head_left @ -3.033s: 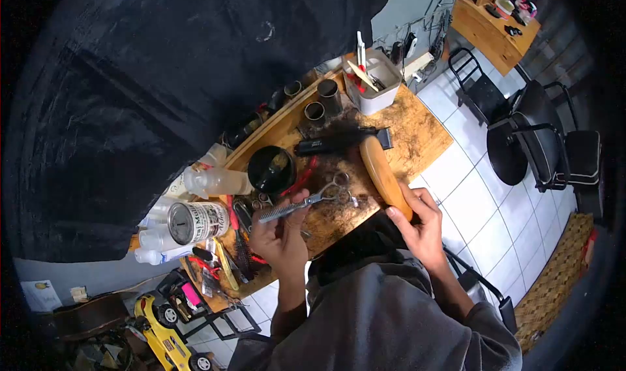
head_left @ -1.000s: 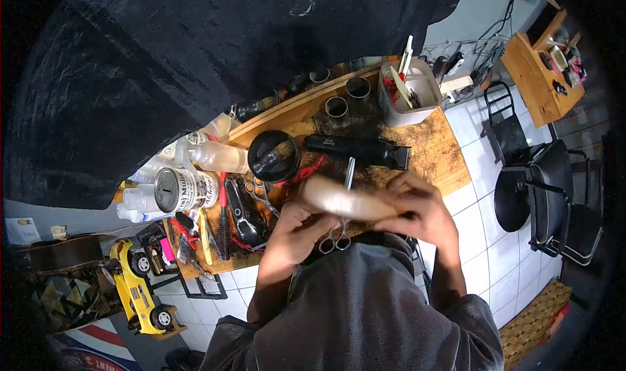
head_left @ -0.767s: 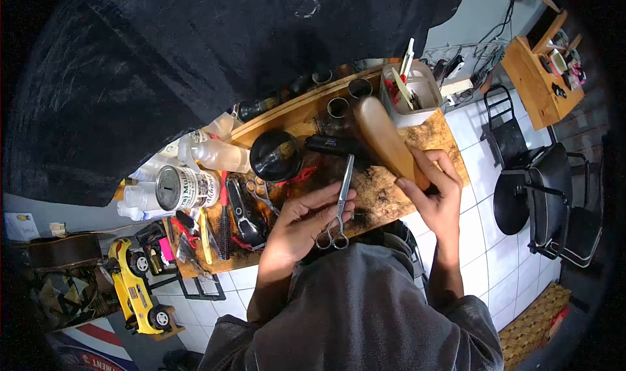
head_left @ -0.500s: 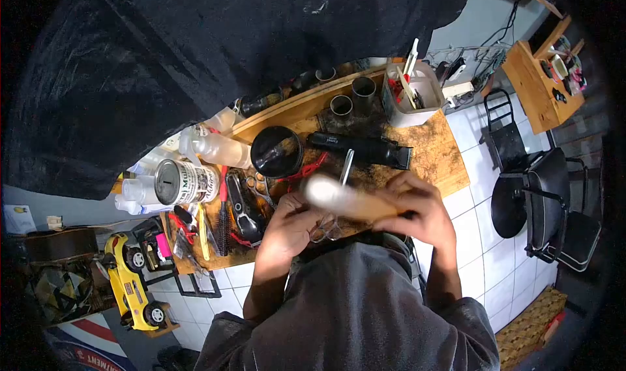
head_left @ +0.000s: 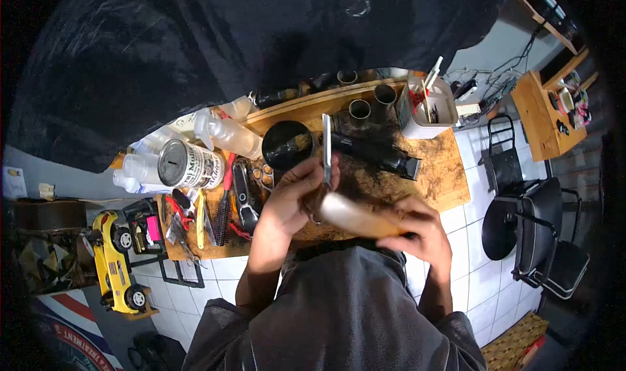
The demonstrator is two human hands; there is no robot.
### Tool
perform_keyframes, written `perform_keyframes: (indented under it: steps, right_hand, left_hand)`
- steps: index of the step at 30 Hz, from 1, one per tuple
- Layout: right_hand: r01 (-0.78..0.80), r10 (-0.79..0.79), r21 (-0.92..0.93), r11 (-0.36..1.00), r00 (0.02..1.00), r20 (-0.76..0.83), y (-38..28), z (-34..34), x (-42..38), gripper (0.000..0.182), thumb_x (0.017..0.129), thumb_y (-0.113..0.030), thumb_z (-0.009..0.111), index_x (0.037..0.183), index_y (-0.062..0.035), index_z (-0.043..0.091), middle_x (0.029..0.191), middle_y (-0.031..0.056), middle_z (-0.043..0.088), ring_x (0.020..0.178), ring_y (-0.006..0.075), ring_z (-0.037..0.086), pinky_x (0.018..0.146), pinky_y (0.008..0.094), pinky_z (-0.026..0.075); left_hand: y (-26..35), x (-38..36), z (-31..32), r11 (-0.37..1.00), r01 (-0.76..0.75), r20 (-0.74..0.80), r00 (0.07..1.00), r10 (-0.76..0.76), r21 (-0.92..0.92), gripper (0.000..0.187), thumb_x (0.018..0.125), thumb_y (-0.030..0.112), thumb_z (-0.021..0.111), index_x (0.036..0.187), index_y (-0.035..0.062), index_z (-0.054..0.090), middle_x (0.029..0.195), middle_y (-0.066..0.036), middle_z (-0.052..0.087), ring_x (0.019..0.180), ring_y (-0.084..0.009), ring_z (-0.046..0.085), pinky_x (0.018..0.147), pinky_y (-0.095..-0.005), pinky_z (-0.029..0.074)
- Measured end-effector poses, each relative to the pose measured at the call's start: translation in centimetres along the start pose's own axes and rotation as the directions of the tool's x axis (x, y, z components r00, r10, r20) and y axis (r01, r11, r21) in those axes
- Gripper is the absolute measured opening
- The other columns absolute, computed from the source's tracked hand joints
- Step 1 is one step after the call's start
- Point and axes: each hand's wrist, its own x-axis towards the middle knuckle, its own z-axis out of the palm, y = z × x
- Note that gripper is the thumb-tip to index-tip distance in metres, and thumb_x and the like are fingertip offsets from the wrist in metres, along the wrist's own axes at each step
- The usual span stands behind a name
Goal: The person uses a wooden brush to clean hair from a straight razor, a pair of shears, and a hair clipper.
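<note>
On the table (head_left: pixel 448 175), the clipper (head_left: pixel 385 156) lies between the can (head_left: pixel 190 165) and the bin (head_left: pixel 422 130).

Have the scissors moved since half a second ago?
Yes. The scissors in the left hand have shifted leftward and forward, bringing their tips closer to the black bowl.

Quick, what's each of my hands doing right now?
Left hand: closed on the scissors, blades pointing away from you.
Right hand: closed on the brush, which is blurred, over the scissors' handle end.
</note>
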Motion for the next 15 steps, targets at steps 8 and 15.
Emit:
perform_keyframes:
  steps: [8,15]
  right_hand:
    - [-0.132,0.151,0.127,0.983,0.976,-0.159,-0.9,-0.5,0.5,0.053,0.059,-0.016,0.083,0.108,-0.002,0.068,0.09,0.0112,0.058,0.084,0.0241,0.06,0.072,0.0325,0.048]
    - [-0.202,0.225,0.115,0.973,0.943,-0.247,-1.0,1.6,0.9,0.052,0.06,-0.016,0.083,0.107,-0.0003,0.068,0.09,0.0117,0.059,0.085,0.0233,0.059,0.073,0.0311,0.048]
  left_hand:
    - [0.2,-0.6,0.0,0.99,0.129,0.1,0.986,-0.134,0.052,0.039,0.093,0.004,0.053,0.131,-0.0004,0.046,0.118,-0.01,0.059,0.107,-0.0189,0.06,0.097,-0.033,0.05]
    - [-0.5,-0.6,0.7,0.993,0.074,0.008,0.997,-0.075,0.087,0.04,0.091,0.004,0.056,0.13,0.0012,0.048,0.116,-0.009,0.06,0.104,-0.0188,0.061,0.09,-0.0311,0.052]
